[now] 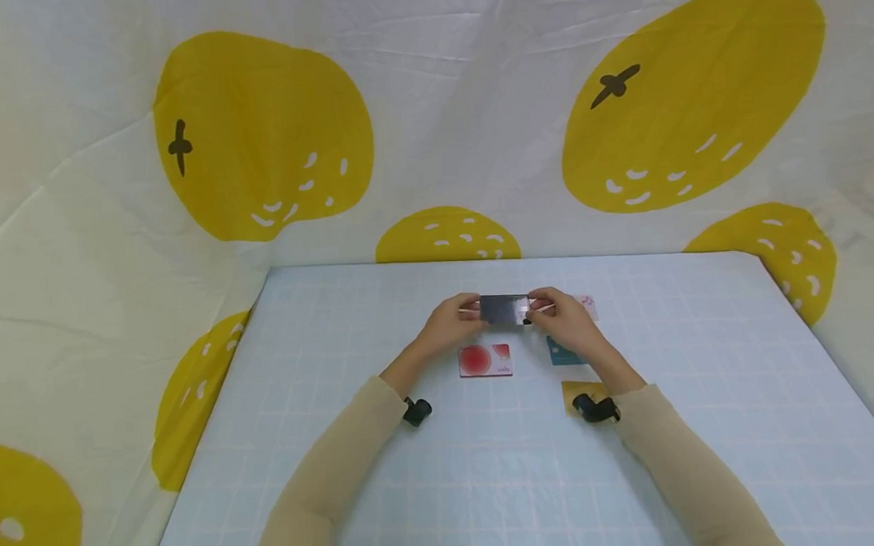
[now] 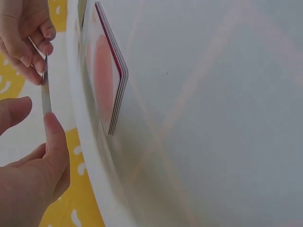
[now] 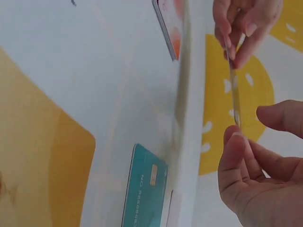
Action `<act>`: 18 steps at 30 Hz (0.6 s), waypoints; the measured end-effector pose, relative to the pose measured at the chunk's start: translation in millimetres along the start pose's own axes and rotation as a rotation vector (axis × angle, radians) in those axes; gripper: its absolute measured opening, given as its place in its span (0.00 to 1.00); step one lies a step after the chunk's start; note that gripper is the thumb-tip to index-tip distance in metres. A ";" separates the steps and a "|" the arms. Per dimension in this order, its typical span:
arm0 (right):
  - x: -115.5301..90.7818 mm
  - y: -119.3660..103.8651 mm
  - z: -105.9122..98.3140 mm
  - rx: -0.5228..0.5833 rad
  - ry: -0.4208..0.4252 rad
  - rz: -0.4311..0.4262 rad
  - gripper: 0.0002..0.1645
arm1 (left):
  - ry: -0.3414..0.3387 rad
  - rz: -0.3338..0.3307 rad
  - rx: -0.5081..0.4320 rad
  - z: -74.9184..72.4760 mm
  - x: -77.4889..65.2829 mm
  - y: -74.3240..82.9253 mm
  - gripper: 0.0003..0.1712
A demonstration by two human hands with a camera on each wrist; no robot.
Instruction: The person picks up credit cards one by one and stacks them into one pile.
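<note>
A thin, dark card (image 1: 501,310) with a shiny lighter patch at its right end is held up between both hands. My left hand (image 1: 451,320) holds its left end with the fingers, and my right hand (image 1: 562,319) holds its right end. In the left wrist view the card (image 2: 46,97) shows edge-on, with the left fingertips at its near end. The right wrist view also has the card (image 3: 234,94) edge-on, the right fingertips at its near end. Just below the hands lies a small stack of cards (image 1: 495,361), the top one white with a red circle.
A teal bank card (image 1: 562,353) lies partly beneath the right forearm. Closer to me, a yellow card (image 1: 574,394) is partly covered by the right wrist camera (image 1: 594,408). Behind the right hand a pale pink-patterned card (image 1: 588,306) peeks out. Light checked cloth (image 1: 421,508) covers the table.
</note>
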State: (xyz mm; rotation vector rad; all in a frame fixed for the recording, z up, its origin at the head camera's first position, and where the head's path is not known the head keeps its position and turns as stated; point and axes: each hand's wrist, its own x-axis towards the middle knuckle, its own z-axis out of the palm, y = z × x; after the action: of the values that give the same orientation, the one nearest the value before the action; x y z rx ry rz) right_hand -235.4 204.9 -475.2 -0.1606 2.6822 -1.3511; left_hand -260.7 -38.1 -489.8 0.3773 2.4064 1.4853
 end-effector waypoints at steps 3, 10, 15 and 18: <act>-5.4 -3.7 3.4 0.003 -0.004 -0.011 0.26 | -0.002 0.017 -0.038 -3.9 -8.9 -0.1 0.33; -14.8 -9.3 11.4 0.022 -0.009 -0.013 0.25 | 0.006 0.019 -0.054 -11.2 -26.2 0.1 0.34; -22.5 -12.6 17.0 0.047 -0.021 -0.046 0.25 | 0.007 0.027 -0.027 -15.3 -39.3 0.2 0.33; -26.7 -13.7 20.4 0.061 -0.038 -0.049 0.26 | 0.002 0.031 -0.013 -16.8 -46.4 -0.9 0.33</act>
State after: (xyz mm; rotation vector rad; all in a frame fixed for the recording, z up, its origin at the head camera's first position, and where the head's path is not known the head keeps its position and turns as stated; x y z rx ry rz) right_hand -205.2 184.8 -474.4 -0.2447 2.6189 -1.4265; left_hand -224.2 -69.3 -478.5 0.4123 2.4018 1.5147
